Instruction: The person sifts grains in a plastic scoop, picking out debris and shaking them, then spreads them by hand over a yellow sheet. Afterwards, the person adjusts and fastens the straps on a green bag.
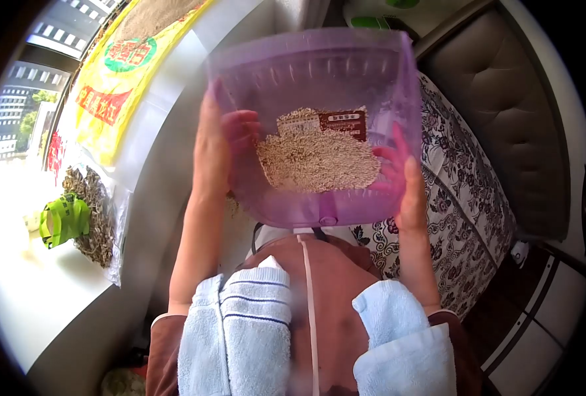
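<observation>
Left hand (211,148), right hand (410,201): fingers clamped on opposite sides of the tub (306,204), 12 o'clock. If either slips or you over-tilt toward 6, grain (319,162) could spill.

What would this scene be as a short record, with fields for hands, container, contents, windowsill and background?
Left hand: grips one side of the purple bin
Left hand point
Right hand: grips the opposite side
Container: translucent purple bin
Contents: beige granular material, brown printed label
Windowsill: yellow bag, green packet, dried brown pieces
Background: patterned fabric, padded brown panel
Worn: pale blue towelling
</observation>
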A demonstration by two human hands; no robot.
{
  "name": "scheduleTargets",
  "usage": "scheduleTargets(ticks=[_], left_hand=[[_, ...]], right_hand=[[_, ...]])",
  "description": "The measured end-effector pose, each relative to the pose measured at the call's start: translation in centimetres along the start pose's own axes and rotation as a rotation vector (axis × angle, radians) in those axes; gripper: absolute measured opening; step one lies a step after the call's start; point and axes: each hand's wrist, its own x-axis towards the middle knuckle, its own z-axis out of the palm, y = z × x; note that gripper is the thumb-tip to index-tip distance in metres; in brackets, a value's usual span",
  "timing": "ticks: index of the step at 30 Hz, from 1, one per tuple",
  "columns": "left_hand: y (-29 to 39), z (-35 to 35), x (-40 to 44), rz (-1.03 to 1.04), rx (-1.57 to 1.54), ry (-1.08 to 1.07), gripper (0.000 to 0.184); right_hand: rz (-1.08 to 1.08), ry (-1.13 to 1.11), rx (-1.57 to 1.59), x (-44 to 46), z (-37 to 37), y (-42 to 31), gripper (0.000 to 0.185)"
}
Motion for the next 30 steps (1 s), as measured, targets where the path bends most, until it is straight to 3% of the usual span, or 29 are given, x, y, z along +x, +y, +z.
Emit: scheduleTargets(ticks=[2,4,6,9,11,14,17,21,23,24,25,26,28,30], left_hand=[[0.3,-0.4,0.1,0.167,-0.017,-0.068,0.056],[-4.8,-1.7,2.5,0.335,0.062,-0.113,0.055],[-8.3,-1.5,2.9,0.185,0.119,-0.049,0.055],[-10.7,-0.7,0.5,-0.028,0.094,-0.014,0.054],[-13.2,-1.8,2.8,0.010,0.157,-0.017,0.055],[-11.6,-1.3,3.3,-0.179,0.040,-0.033,0.054],[-5.4,-0.3,2.5,-0.189,0.029,-0.028,0.055],[1.3,1.0,-1.0,0.124,-0.038,-0.041,0.056],[-2.8,0.6,1.1,0.198,0.147,-0.043,0.055],[-6.3,0.0,2.7,0.234,0.242,-0.048,0.055],[-11.9,-1.8,4.7,0.230,0.259,-0.061,0.056],[-12.7,-1.6,3.9,0.152,0.192,-0.071,0.056],[-14.1,-1.2,2.3,-0.005,0.058,-0.073,0.055],[-13.6,-0.7,2.4,-0.055,0.086,-0.038,0.052]], right_hand=[[-0.169,-0.022,-0.019,-0.5,0.4,-1.2,0.077],[-0.227,0.049,-0.044,2.1,-1.2,8.0,0.071],[-0.092,0.082,0.056,2.2,-2.0,13.5,0.065],[0.114,0.063,0.203,0.1,-3.1,14.8,0.070],[0.167,0.072,0.168,0.1,-3.1,14.1,0.070],[0.108,0.124,0.051,1.0,-3.1,12.1,0.068],[0.108,0.038,0.041,0.6,-1.5,4.4,0.066],[-0.138,0.022,-0.069,-0.1,-1.0,0.5,0.073],[-0.262,0.075,-0.101,1.5,-1.7,6.2,0.075],[-0.083,0.048,0.109,1.9,-2.6,10.5,0.068],[-0.020,0.051,0.120,1.3,-3.1,13.4,0.069],[0.047,0.046,0.126,0.7,-3.5,14.9,0.071],[0.168,0.025,0.678,-0.1,-3.2,13.6,0.072],[0.187,0.068,0.343,0.2,-3.3,13.2,0.073]])
